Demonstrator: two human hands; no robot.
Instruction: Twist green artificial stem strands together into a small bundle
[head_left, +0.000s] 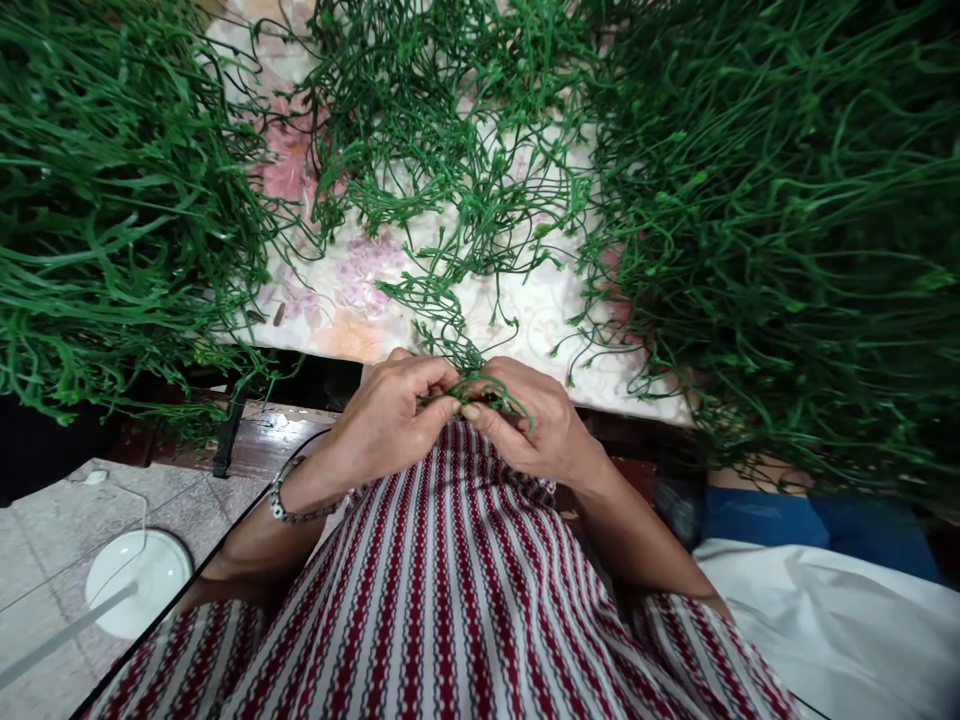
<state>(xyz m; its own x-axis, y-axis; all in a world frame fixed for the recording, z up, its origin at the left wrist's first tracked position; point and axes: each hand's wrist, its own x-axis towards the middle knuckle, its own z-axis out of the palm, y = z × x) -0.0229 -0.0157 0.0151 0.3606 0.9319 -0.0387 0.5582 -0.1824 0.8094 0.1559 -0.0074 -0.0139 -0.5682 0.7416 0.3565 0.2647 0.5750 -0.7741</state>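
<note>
Close to my body, just off the table's front edge, my left hand (pixel 394 410) and my right hand (pixel 534 418) meet with thumbs and fingers pinched. Between them they grip a small bunch of thin green stems (pixel 439 300) with bud-like tips. The stems stretch away from me over the table, and some ends curl above my right fingers. Exactly where each fingertip presses is partly hidden. Beyond the hands, more loose green stems (pixel 487 205) lie tangled on the floral tablecloth (pixel 360 275).
Large heaps of green stems rise at the left (pixel 120 200) and at the right (pixel 787 200), overhanging the table edge. A white round base with a pole (pixel 139 585) stands on the floor at lower left. White cloth (pixel 832 620) and a blue item (pixel 810 525) lie at lower right.
</note>
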